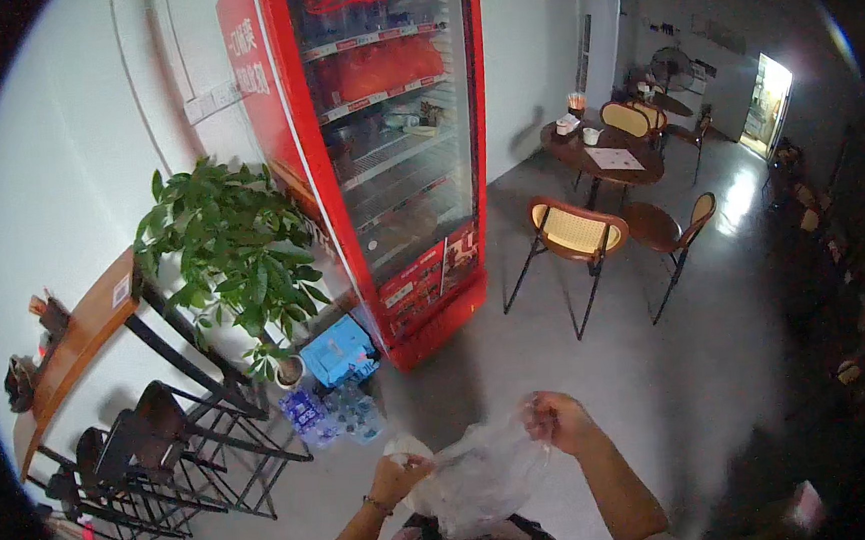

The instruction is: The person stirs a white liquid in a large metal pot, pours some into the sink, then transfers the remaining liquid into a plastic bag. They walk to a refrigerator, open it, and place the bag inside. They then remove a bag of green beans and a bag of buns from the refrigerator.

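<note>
A clear plastic bag (pixel 477 477) hangs stretched between my two hands, in front of my body. My left hand (pixel 402 477) pinches its left edge, and a bracelet circles that wrist. Against the same hand is a white round object (pixel 407 449), perhaps a roll or a cup; I cannot tell which. My right hand (pixel 556 421), raised a little higher, grips the upper right part of the bag. The fingertips of the right hand are blurred.
A red glass-door drinks fridge (pixel 440 322) stands ahead. Left of it are a potted plant (pixel 235 246), a blue box (pixel 339 352), packs of bottles (pixel 352 415) and a wooden counter (pixel 76 340) with stools. Rattan-backed chairs (pixel 577 233) surround a round table (pixel 640 169) on the right.
</note>
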Available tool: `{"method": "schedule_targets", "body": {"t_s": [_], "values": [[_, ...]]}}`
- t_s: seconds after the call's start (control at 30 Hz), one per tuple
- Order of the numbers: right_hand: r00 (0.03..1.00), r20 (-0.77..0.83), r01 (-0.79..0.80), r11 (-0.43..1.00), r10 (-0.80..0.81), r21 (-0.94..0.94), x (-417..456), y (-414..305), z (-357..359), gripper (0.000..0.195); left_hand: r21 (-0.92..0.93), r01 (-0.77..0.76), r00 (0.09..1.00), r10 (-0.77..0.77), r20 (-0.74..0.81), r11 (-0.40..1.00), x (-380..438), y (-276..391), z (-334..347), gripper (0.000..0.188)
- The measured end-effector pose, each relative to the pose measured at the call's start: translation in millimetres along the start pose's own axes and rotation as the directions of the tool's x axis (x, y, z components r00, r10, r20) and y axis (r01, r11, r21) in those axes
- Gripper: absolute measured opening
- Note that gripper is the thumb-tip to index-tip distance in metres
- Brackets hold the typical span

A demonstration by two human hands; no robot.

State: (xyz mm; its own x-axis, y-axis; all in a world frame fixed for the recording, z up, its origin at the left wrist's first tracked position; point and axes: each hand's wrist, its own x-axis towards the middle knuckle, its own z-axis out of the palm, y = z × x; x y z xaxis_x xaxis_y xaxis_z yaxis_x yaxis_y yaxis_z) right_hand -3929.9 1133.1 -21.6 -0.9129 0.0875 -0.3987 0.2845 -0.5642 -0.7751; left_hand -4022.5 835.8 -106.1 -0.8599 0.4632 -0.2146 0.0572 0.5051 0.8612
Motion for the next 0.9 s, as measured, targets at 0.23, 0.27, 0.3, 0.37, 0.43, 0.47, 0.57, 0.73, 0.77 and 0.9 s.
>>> {"method": "schedule_targets", "body": {"t_s": [0.23, 0.27, 0.3, 0.37, 0.43, 0.47, 0.57, 0.73, 0.77, 0.9], "values": [[0.574, 0.087, 0.296, 0.107, -0.814, -0.949, 64, -52, 17, 0.061, 0.009, -0.016, 0.99, 0.015, 0.139, 1.0, 123, 50, -25, 0.033], [0.53, 0.247, 0.375, -0.038, -0.811, -0.926, 75, -49, 19, 0.071, 0.022, -0.014, 0.991, 0.011, 0.136, 1.0, 138, 57, -30, 0.032], [0.667, 0.246, 0.308, -0.04, -0.704, -0.951, 92, -46, 23, 0.069, 0.03, 0.01, 0.99, -0.014, 0.143, 0.999, 152, 60, -32, 0.032], [0.89, 0.2, 0.186, -0.075, -0.41, -0.98, 134, -38, 23, 0.064, 0.043, 0.086, 0.984, -0.092, 0.155, 0.995, 177, 58, -32, 0.03], [0.901, 0.182, 0.269, 0.177, -0.394, -0.947, 176, -31, -22, 0.047, 0.146, 0.06, 0.99, -0.078, 0.119, 0.988, 199, 66, -32, 0.033], [0.908, 0.195, 0.324, 0.326, -0.37, -0.888, 192, -46, -28, 0.041, 0.198, 0.056, 0.993, -0.075, 0.09, 0.979, 208, 68, -33, 0.034], [0.853, 0.33, 0.505, 0.482, -0.404, -0.715, 249, -68, -71, 0.031, 0.223, 0.015, 1.0, -0.02, 0.018, 0.975, 237, 54, -24, 0.04], [0.93, 0.367, 0.318, 0.467, 0.015, -0.825, 310, -129, -104, 0.02, 0.339, 0.046, 0.999, -0.042, -0.02, 0.94, 269, 41, -22, 0.043], [0.909, 0.364, 0.135, 0.682, 0.203, -0.718, 329, -129, -112, 0.021, 0.327, 0.08, 0.997, -0.082, -0.008, 0.942, 277, 33, -20, 0.043], [0.857, 0.494, 0.126, 0.872, 0.144, -0.472, 370, -145, -138, 0.028, 0.074, 0.337, 0.931, -0.321, -0.171, 0.938, 298, 74, -13, 0.037]]}}
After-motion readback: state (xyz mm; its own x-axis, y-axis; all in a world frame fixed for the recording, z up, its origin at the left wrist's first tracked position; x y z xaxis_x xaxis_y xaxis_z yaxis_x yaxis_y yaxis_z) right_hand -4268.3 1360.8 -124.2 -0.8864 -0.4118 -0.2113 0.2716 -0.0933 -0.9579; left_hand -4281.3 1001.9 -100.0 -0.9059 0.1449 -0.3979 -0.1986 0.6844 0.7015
